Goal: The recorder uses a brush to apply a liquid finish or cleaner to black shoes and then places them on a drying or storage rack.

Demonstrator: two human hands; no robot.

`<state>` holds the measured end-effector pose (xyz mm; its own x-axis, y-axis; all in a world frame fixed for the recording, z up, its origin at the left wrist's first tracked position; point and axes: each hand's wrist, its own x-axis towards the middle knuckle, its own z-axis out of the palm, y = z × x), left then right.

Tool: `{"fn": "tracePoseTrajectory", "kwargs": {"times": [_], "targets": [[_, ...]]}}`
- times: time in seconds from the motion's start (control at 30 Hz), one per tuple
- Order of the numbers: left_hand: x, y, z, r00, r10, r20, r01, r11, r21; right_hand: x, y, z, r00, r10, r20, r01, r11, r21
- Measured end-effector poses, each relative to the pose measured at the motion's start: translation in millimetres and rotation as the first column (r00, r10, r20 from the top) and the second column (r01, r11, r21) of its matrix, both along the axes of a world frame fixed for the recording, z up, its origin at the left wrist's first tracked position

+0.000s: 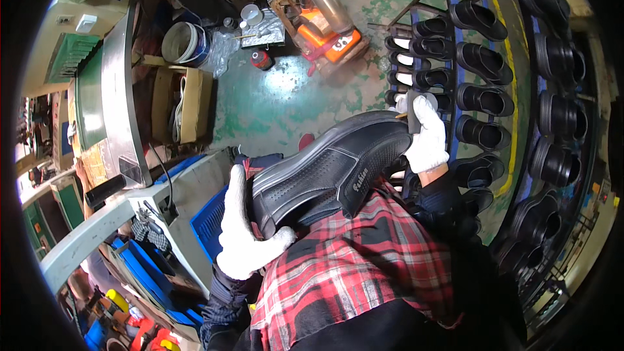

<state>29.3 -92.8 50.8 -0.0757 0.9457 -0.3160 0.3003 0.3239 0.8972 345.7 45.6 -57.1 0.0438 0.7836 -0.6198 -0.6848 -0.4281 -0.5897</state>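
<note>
A black shoe [325, 169] is shown tipped on its side at the far edge of the red plaid cloth [344, 279]. The dark upper is marked by rows of perforations, stitched seams and a flap [356, 185] with pale lettering. One end is cupped by the white-gloved left grip [253, 237], left of the cloth; beyond the cloth's far right, a slim dark piece [413, 112] is clasped by the right grip [426, 133].
</note>
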Motion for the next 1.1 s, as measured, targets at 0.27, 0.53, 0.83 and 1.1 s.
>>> {"fn": "tracePoseTrajectory", "kwargs": {"times": [0.27, 0.53, 0.83, 1.1], "targets": [[9.0, 4.5, 9.2, 0.838, 0.293, 0.46, -0.143, 0.932, -0.332, 3.3, 16.2, 6.0, 0.958, 0.221, -0.183, -0.179, 0.959, 0.222], [3.7, 9.3, 4.6, 0.716, 0.431, 0.55, -0.12, 0.851, -0.511, 0.3, 23.1, -2.5, 0.97, 0.235, -0.058, -0.226, 0.965, 0.135], [7.3, 45.5, -154.2, 0.79, 0.155, 0.593, 0.095, 0.925, -0.369, 17.1, 37.4, -109.6, 0.987, 0.024, 0.158, -0.032, 0.998, 0.049], [67.9, 153.1, -279.1, 0.74, 0.445, 0.505, -0.009, 0.757, -0.654, 51.0, 153.4, -236.2, 0.877, 0.194, 0.44, -0.161, 0.981, -0.11]]}}
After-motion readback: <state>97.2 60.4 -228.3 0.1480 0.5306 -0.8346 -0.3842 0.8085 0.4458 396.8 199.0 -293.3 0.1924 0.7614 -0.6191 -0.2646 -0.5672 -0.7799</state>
